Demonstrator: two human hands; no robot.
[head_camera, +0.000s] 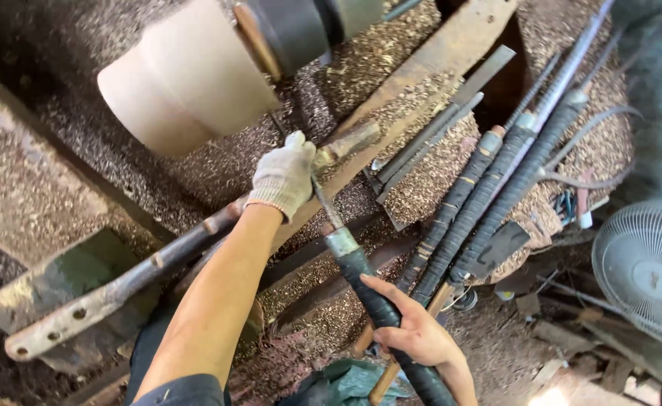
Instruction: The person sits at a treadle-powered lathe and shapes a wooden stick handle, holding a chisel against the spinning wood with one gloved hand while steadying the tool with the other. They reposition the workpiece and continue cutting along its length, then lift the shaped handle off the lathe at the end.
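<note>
Beside spare chisels (489, 203), gloved left hand (282, 179) and bare right hand (414, 331) clamped on chisel (361, 278), wood blank (184, 79) ahead

A woodturning workshop. A pale wooden blank (188, 75) sits on a lathe, and wood shavings (421, 173) lie everywhere. Long-handled turning tools (489, 195) rest beside it.

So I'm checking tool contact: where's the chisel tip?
In the head view, centre-left: the chisel tip sits at the pale wood blank's lower right edge, just above the gloved left hand.
</note>
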